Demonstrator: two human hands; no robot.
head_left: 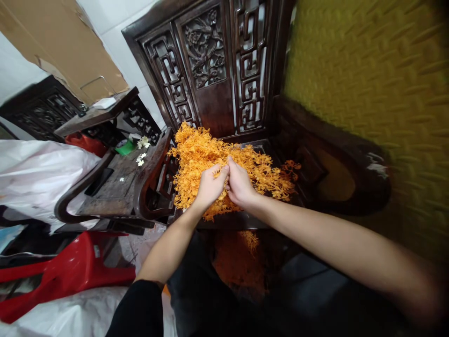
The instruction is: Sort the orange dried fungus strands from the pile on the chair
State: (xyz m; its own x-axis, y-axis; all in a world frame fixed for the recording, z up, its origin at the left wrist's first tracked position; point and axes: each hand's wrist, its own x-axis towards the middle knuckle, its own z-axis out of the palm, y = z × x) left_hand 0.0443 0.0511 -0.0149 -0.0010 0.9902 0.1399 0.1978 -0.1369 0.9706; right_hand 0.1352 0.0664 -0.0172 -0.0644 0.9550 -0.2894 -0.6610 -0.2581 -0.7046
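A heap of orange, branching, artificial-looking flower sprigs (196,154) covers the seat of a dark carved wooden chair (215,110). In front of the heap, my left hand (213,185) and my right hand (241,182) meet, thumbs side by side. Both have curled, closed fingers in a pinch. Whatever lies between the fingertips is hidden or too small to make out against the orange pile. Sprigs surround both hands on the far side and to the left and right.
Left of the chair stands a wooden side table (115,187) with green tape (124,147) and small pale flower pieces (141,157). A red plastic stool (75,262) and white sacks (38,173) lie further left. At right hangs a yellow-green textured sheet (372,93). More orange bits sit below the seat.
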